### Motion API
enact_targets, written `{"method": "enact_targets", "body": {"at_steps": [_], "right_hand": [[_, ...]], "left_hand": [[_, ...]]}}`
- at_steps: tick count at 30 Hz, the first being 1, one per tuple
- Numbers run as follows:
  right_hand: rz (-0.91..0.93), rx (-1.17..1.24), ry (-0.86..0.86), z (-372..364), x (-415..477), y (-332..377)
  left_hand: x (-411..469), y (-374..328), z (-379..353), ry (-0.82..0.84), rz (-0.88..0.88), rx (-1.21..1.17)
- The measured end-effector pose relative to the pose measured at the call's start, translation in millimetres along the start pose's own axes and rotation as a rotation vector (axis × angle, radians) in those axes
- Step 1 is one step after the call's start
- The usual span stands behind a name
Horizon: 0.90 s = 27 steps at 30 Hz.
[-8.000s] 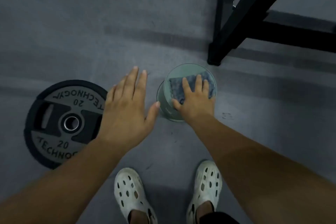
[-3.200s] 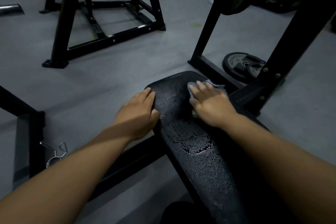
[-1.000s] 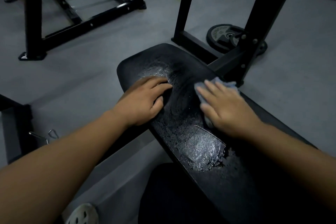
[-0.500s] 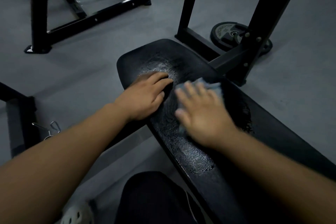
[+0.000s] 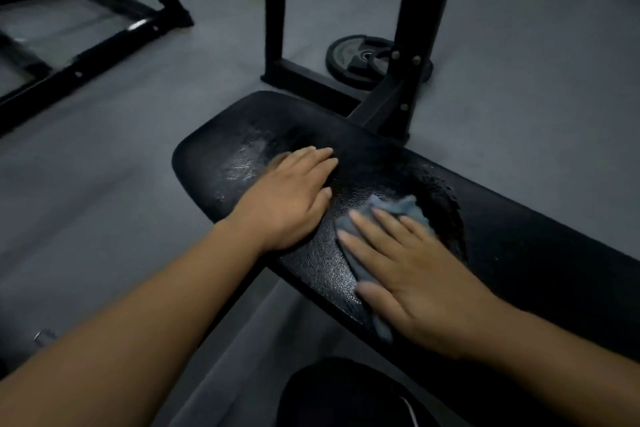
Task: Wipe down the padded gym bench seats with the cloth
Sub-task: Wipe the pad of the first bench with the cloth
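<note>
A black padded bench seat (image 5: 519, 239) runs from the centre to the lower right, its surface wet and shiny near the rounded far end. My right hand (image 5: 415, 270) lies flat with straight fingers on a blue-grey cloth (image 5: 401, 206), pressing it onto the pad; most of the cloth is hidden under the palm. My left hand (image 5: 291, 198) rests flat on the pad beside it, close to the near edge, holding nothing.
The bench's black upright frame (image 5: 419, 28) stands just behind the pad, with a weight plate (image 5: 360, 57) on the grey floor behind it. Another black rack frame (image 5: 104, 38) sits at upper left. My dark-clothed knee (image 5: 346, 392) is at the bottom.
My right hand has slid the cloth along the pad toward me and to the right. My left hand stays flat on the pad.
</note>
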State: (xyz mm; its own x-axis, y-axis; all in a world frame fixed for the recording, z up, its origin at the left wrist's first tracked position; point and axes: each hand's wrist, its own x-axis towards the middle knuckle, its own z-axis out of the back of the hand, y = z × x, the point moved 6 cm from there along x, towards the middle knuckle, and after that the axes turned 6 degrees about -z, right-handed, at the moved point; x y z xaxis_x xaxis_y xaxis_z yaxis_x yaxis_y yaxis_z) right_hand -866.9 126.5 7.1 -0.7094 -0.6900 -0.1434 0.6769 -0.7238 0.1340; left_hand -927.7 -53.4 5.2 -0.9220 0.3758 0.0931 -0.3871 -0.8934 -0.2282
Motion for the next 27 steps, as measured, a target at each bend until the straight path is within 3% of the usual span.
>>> {"method": "enact_targets", "body": {"at_steps": [2, 6, 7, 11, 13, 15, 17, 20, 23, 27], "right_hand": [[-0.115, 0.011, -0.009, 2, -6, -37], [-0.596, 0.010, -0.144, 17, 46, -74], [-0.606, 0.029, -0.161, 14, 53, -58], [-0.339, 0.100, -0.129, 0, 6, 18], [-0.432, 0.087, -0.083, -1, -6, -15], [-0.639, 0.046, -0.113, 7, 13, -59], [-0.746, 0.035, -0.138, 12, 48, -65], [-0.564, 0.063, -0.165, 7, 65, -12], [-0.389, 0.111, -0.149, 5, 27, 10], [-0.655, 0.063, -0.150, 14, 46, -56]], "left_hand": [[-2, 2, 0, 0.007, -0.009, 0.009], [1, 3, -1, 0.000, -0.019, -0.006], [0, 3, -1, -0.006, -0.022, 0.000], [-2, 1, -2, -0.011, -0.042, 0.007], [-3, 0, -4, -0.003, -0.035, 0.025], [-2, -2, -5, -0.004, -0.034, 0.044], [0, -2, -5, -0.010, -0.034, 0.058], [0, -2, -6, -0.004, -0.031, 0.053], [-1, -4, -3, -0.017, -0.014, 0.054], [-1, -6, -2, 0.003, -0.002, 0.048]]}}
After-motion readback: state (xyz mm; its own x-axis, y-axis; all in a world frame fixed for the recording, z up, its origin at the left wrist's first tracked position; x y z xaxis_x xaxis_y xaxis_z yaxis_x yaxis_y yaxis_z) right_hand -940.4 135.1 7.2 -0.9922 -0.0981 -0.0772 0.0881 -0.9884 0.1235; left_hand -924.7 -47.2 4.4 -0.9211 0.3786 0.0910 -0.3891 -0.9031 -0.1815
